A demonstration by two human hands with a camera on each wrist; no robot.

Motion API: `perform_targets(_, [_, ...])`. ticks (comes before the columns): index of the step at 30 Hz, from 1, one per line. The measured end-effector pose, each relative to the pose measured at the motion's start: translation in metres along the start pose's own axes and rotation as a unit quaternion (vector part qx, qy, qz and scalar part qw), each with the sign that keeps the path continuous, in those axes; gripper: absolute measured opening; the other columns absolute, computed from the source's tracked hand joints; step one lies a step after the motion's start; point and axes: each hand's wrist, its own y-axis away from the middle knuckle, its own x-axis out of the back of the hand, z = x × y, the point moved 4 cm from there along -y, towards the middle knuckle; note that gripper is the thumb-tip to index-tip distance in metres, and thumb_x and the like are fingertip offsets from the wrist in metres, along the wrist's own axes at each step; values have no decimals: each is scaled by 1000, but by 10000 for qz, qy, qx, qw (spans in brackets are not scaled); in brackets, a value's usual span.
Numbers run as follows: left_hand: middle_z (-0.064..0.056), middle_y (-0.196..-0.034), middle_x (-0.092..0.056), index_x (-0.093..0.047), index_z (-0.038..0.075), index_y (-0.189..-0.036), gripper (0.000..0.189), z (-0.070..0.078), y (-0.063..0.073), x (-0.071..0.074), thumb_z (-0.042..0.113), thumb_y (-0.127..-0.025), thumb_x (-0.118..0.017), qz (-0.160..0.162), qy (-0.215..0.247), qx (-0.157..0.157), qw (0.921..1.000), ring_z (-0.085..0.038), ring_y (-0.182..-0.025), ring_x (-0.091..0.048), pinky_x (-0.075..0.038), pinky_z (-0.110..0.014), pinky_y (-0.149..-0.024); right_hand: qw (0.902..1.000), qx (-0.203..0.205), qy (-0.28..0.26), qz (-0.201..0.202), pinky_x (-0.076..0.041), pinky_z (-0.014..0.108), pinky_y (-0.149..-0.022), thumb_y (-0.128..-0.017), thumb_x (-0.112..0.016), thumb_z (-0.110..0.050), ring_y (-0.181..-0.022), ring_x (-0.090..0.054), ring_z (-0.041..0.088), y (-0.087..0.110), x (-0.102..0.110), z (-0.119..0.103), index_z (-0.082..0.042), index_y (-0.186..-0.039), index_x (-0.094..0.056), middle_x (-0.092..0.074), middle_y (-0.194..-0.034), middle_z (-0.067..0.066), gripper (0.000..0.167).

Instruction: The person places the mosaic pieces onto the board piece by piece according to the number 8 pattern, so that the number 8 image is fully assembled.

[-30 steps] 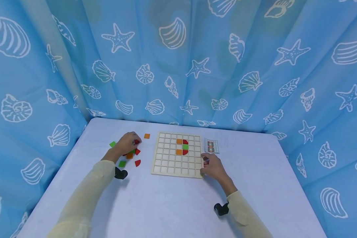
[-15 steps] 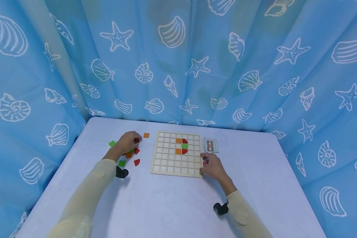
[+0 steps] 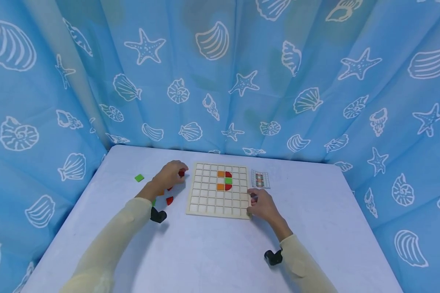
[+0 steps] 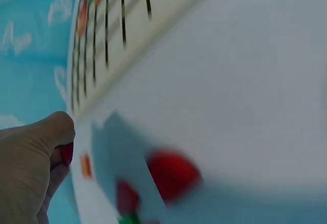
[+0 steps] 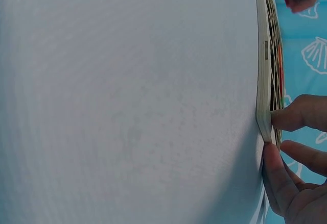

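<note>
My left hand (image 3: 168,175) pinches a small red piece (image 3: 181,173) between thumb and fingers, just above the table left of the board; in the left wrist view the red piece (image 4: 67,153) peeks out under a finger. A pale wooden grid board (image 3: 201,199) lies flat mid-table. Set in its squares are two orange squares (image 3: 220,187), two red quarter-round pieces (image 3: 228,187) and one green square (image 3: 228,180). At the board's right edge, my right hand (image 3: 261,204) grips the rim, thumb and fingers touching near the corner in the right wrist view.
Loose tiles lie left of the board, partly hidden by my left hand: a green square (image 3: 139,178), a red quarter-round (image 3: 170,200), an orange one (image 3: 161,193). A printed pattern card (image 3: 266,180) lies beyond the right hand. A blue curtain (image 3: 220,81) surrounds the table.
My left hand has moved right toward the board with the red piece, away from the loose tiles, and now covers where a lone orange square lay. The right hand stays put.
</note>
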Motion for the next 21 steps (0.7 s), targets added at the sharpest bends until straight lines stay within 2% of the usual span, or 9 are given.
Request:
perform_targets(3, [-8,-115,-61,-64,6,-121,41,29,-3,-6,14,-83,-76,69,-313,-664,9973,-22,-102,-51,-49,-35,-94,10000,10,7,12,-50,32,-74,-69,-80,-2,-91,-53,22,0,2,1,-4,-134,-56,-55,-111,9,70])
perform_targets(6, [-6,-118,-60,-64,8,-121,39,54,-5,-19,16,-84,-76,1,-500,-1006,9937,-20,-107,-50,-50,-32,-94,10000,-19,-14,3,-49,32,-74,-68,-80,-2,-91,-53,22,0,3,3,-4,-134,-56,-54,-111,9,70])
perform_targets(9, [-6,-119,-60,-65,9,-120,37,72,-7,-34,17,-85,-75,-54,-610,-1287,9898,-19,-109,-51,-50,-30,-92,10000,-41,-57,-1,-49,32,-74,-68,-80,-2,-91,-53,21,-1,2,4,-5,-134,-56,-54,-111,9,71])
perform_targets(13, [-5,-116,-61,-67,10,-118,34,83,-8,-49,15,-85,-74,-21,-659,-1572,9854,-18,-105,-52,-50,-26,-90,9999,-29,-141,12,-50,32,-75,-68,-80,-1,-92,-52,22,0,0,3,-5,-134,-56,-54,-112,9,70])
perform_targets(16, [-5,-112,-63,-67,9,-115,31,87,-9,-55,13,-85,-73,45,-508,-1702,9841,-18,-101,-53,-51,-27,-89,9999,-27,-161,20,-50,32,-76,-69,-80,-1,-93,-52,22,1,-1,2,-5,-134,-56,-53,-112,9,70])
perform_targets(21, [-4,-109,-64,-66,7,-117,31,88,-12,-61,12,-87,-72,78,-133,-1618,9867,-17,-97,-53,-50,-28,-89,10000,45,-72,45,-49,32,-76,-68,-80,-1,-92,-52,22,1,0,1,-4,-134,-56,-54,-112,9,70])
